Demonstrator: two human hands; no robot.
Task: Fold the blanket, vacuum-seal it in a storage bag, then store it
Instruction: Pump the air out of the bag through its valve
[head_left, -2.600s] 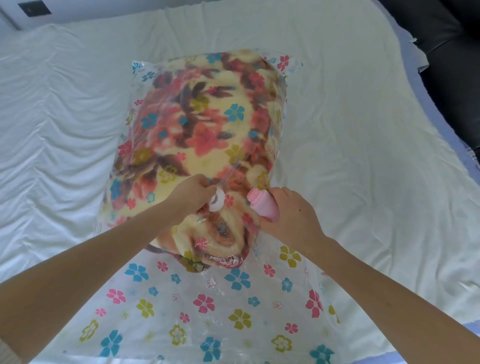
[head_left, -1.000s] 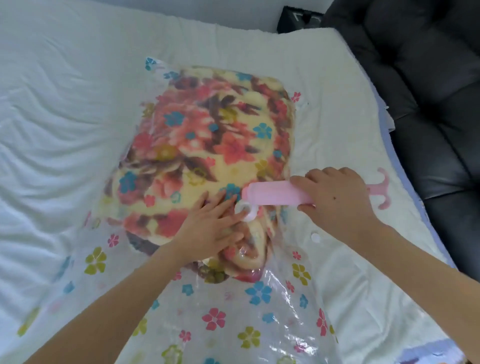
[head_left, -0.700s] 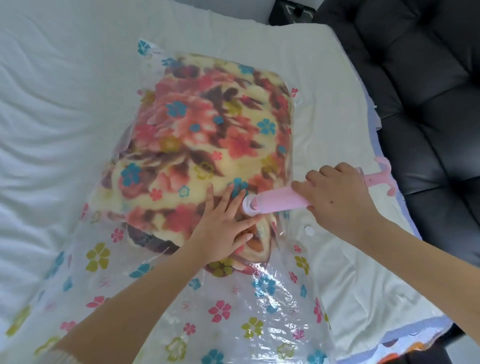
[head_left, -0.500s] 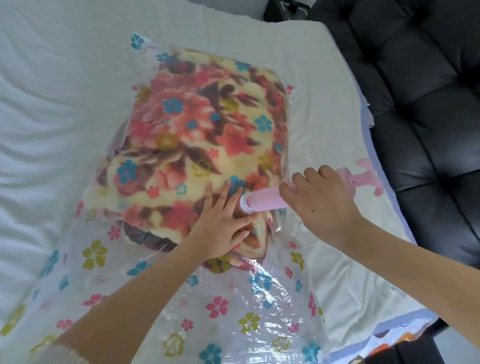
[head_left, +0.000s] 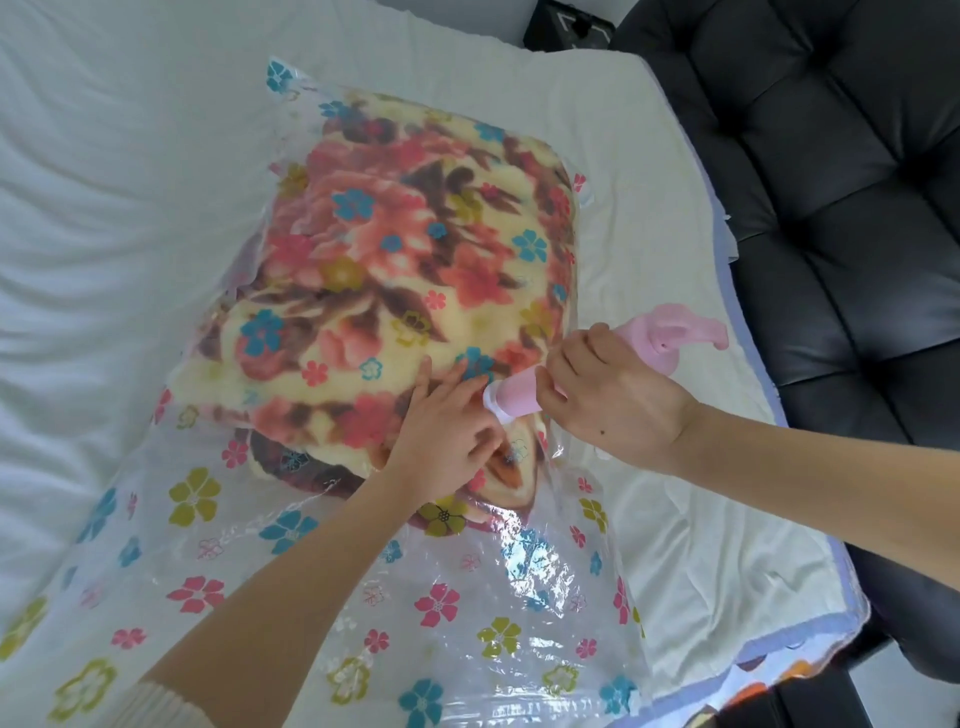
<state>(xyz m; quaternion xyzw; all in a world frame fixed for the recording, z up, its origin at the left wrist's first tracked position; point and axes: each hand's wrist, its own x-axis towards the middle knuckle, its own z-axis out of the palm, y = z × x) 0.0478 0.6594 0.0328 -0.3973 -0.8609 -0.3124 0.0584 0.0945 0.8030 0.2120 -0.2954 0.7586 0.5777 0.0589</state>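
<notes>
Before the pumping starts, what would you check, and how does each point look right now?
1. Blanket wholly inside the bag: ok.
2. Pump tip meets the white valve: ok.
3. Left hand presses the bag beside the valve: ok.
4. Right hand grips the pump barrel: ok.
5. Pump handle has a hand on it: not ok, no hand holds it.
6. Bag mouth zipped shut: cannot tell.
</notes>
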